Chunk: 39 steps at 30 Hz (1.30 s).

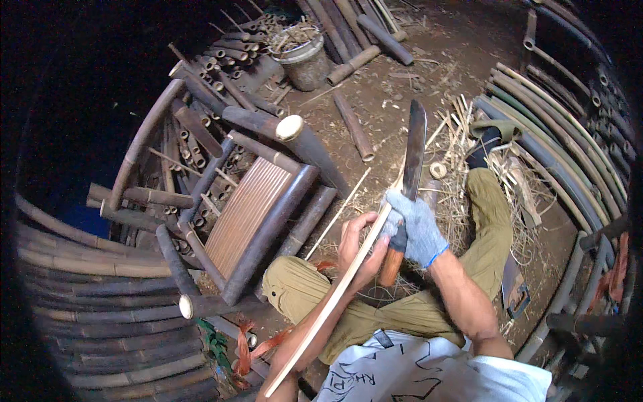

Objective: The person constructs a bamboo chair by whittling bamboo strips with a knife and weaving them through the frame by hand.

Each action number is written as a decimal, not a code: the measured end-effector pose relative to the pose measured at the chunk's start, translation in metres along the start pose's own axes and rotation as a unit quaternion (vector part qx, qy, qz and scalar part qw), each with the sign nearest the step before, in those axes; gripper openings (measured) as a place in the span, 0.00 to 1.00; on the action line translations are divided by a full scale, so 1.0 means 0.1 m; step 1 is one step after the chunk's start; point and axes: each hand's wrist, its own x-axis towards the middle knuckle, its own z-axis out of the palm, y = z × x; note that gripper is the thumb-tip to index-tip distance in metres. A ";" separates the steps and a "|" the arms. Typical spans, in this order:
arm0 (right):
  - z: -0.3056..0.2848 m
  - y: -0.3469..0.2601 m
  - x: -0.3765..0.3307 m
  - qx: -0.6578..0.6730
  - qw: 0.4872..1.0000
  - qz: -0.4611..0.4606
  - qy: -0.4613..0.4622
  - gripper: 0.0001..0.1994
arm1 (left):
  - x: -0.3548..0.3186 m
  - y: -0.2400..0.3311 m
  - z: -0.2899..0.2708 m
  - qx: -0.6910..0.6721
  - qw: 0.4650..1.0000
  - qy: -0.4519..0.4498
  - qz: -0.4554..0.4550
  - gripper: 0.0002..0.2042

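A long pale bamboo strip [328, 305] slants from the lower edge, over my left forearm, up to the blade. My bare left hand [357, 244] is closed around it near its upper part. My right hand [416, 226], in a grey knit glove with a blue cuff edge, grips a machete [415, 147]. Its dark blade points away from me, and its wooden handle end [391, 266] sticks out below the glove. Strip and blade meet or overlap just above the glove; whether the edge cuts in, I cannot tell.
To the left stands a bamboo chair [251, 214] with a slatted seat. Thin shavings [449, 194] litter the floor around my legs. A bucket of scraps [303, 63] stands at the back. Bamboo poles [556, 134] line the right; a saw-like blade [514, 288] lies by my right thigh.
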 end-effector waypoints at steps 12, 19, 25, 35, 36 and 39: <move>-0.25 -0.57 0.13 -0.649 0.679 -0.325 0.113 0.22 | -0.51 0.29 -0.70 -0.209 0.854 -0.164 -0.447 0.16; -0.05 -0.12 -0.34 -0.753 0.590 -0.276 -0.091 0.21 | -0.29 0.34 -0.54 -0.017 0.957 -0.043 -0.286 0.10; -0.14 -0.09 -0.18 -0.746 0.605 -0.276 -0.023 0.28 | -0.48 0.42 -0.51 -0.006 0.965 -0.048 -0.258 0.15; -0.83 -0.85 0.38 -0.710 0.633 -0.218 0.219 0.26 | -1.27 0.68 -0.86 0.003 0.945 -0.128 -0.300 0.14; -0.82 -0.85 0.34 -0.712 0.631 -0.219 0.217 0.25 | -1.33 0.69 -0.91 -0.018 0.946 -0.111 -0.306 0.14; -0.68 -0.85 0.14 -0.707 0.625 -0.281 0.178 0.24 | -1.05 0.62 -0.93 -0.178 0.865 -0.116 -0.455 0.16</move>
